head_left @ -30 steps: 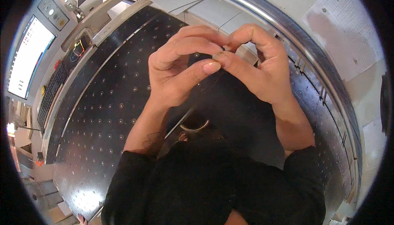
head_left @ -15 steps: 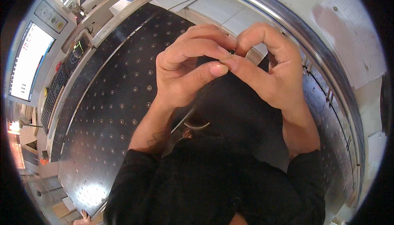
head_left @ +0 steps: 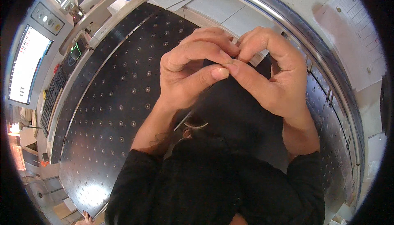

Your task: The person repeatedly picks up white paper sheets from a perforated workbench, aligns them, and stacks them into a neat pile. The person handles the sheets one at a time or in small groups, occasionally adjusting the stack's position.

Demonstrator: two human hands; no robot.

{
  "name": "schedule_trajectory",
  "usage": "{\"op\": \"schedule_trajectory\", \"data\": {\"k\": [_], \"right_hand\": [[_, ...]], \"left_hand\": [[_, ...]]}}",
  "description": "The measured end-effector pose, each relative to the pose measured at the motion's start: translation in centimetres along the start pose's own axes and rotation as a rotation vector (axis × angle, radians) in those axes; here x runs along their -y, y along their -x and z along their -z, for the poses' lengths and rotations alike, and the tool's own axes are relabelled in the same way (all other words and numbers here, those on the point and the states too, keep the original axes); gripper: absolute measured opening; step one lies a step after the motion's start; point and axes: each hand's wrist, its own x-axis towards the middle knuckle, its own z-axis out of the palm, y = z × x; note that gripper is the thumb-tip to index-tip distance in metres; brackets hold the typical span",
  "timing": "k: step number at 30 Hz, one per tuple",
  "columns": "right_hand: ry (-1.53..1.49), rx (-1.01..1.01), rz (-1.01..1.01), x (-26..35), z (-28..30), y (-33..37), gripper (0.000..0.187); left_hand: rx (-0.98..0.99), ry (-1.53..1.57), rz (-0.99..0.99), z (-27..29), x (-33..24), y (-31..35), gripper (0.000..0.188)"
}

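My left hand [head_left: 180, 77] and my right hand [head_left: 283, 73] are raised over the black table [head_left: 119, 73], their fingertips meeting at the middle of the view. Thumb and index finger of my left hand are pinched close. The fingers of my right hand curl over, with its thumb tip touching the left fingertips. Whatever lies between them, if anything, is too small and too covered to make out. Black sleeves [head_left: 135, 180] cover my upper arms.
Rows of small round studs dot the table. White boards [head_left: 209, 5] lie beyond my hands, beside a metal rail [head_left: 262, 9]. At left stand a lit monitor [head_left: 28, 67] and a keyboard [head_left: 53, 98]. Another person's hand [head_left: 86, 218] rests by the table's lower-left corner.
Both my hands have shifted slightly right and nearer to me. Their fingertips stay together, and the right fingers bend a little differently over the left ones.
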Motion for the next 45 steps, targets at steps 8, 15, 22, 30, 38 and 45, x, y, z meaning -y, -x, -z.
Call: {"op": "schedule_trajectory", "data": {"k": [8, 15, 22, 30, 38, 45], "right_hand": [[-0.072, 0.018, -0.061, 0.2, 0.2, 0.1, 0.014], [-0.089, 0.041, -0.043, 0.1, 0.3, -0.1, 0.014], [-0.142, 0.041, -0.099, -0.1, 0.1, 0.0, 0.015], [-0.152, 0.033, -0.112, -0.3, 0.0, 0.1, 0.016], [-0.164, 0.047, -0.112, -0.4, 0.1, 0.2, 0.015], [-0.2, 0.042, -0.168, -1.2, 0.1, 1.0, 0.013]], "left_hand": [[-0.003, 0.087, -0.004, -0.2, 0.5, -0.1, 0.019], [-0.004, 0.134, -0.012, -0.2, 0.7, -0.3, 0.017], [-0.009, 0.17, 0.027, -0.3, 0.7, 0.0, 0.018], [-0.053, 0.274, 0.087, -0.7, 1.2, 0.7, 0.017], [-0.063, 0.328, 0.105, -0.9, 1.4, 0.9, 0.018], [-0.039, 0.247, 0.182, -0.8, 1.1, 1.4, 0.019]]}}
